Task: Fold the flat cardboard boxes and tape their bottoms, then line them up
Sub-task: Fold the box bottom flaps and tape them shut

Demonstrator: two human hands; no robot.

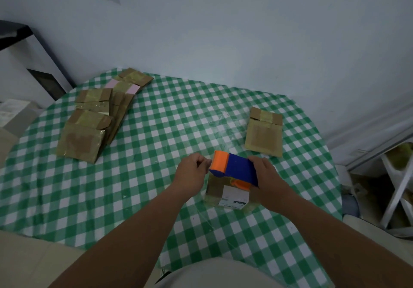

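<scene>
A small folded cardboard box [218, 190] with a white label stands on the green checked table [156, 153] in front of me. Above it my right hand [264, 176] grips a blue and orange tape dispenser [234, 168]. My left hand [190, 172] is at the dispenser's orange end, fingers pinching at the tape there; the tape itself is too clear to make out. A pile of flat cardboard boxes [93, 120] lies at the table's left. One flat box [263, 133] lies apart at the right.
A pale wall rises just behind the table. A dark-topped white cabinet [29, 64] stands at the far left. A white folding rack [397, 187] stands to the right of the table. Floor shows at the lower left.
</scene>
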